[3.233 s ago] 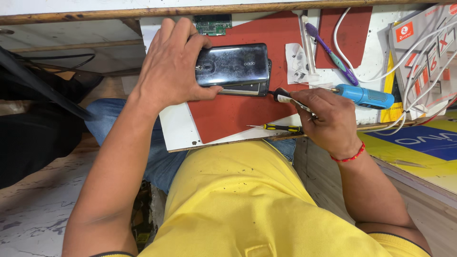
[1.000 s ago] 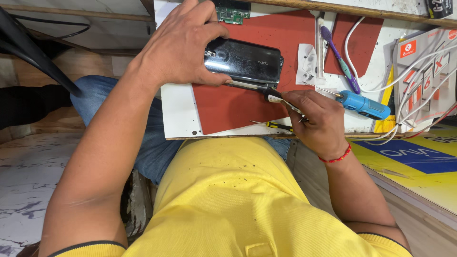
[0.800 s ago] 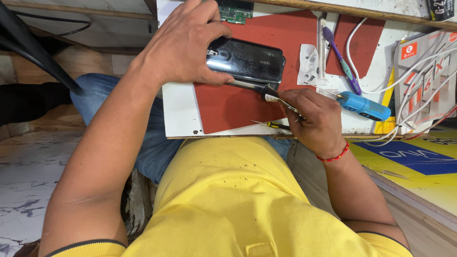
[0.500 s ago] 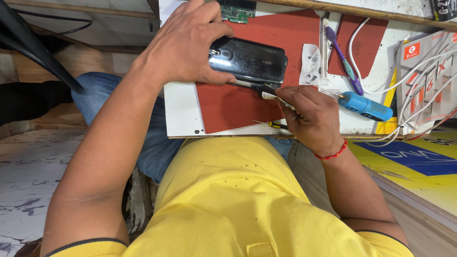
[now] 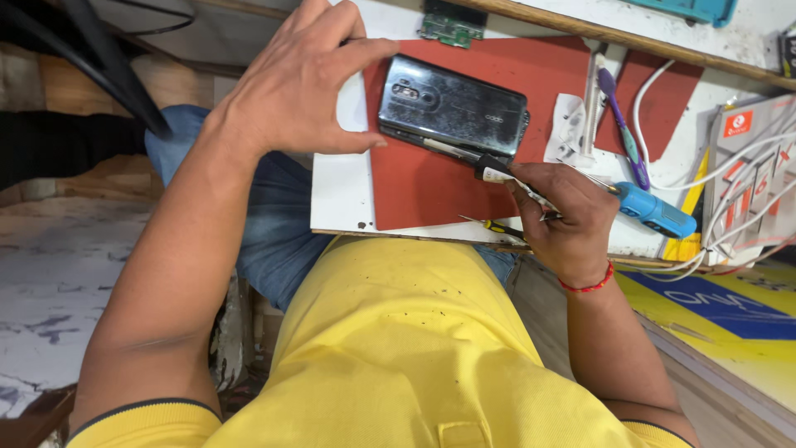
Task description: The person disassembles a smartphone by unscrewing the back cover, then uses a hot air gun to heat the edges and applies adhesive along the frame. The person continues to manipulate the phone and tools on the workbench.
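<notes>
While left hand (image 5: 303,83) pinches phone (image 5: 453,106) end, right hand (image 5: 560,211) fisted around screwdriver (image 5: 464,156), tip at phone edge.

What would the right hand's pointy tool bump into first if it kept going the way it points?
The right hand aims its thin screwdriver up and left, along the near edge of the dark phone. The tip looks to be already at that edge, so the phone comes first; beyond it waits the left hand's thumb.

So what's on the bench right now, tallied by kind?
Phone: 1
Screwdrivers: 2, one in the right hand, one small yellow-handled
Toothbrush: 1
Blue-handled tool: 1
Circuit board: 1
Red mat: 1
Total: 7
</notes>
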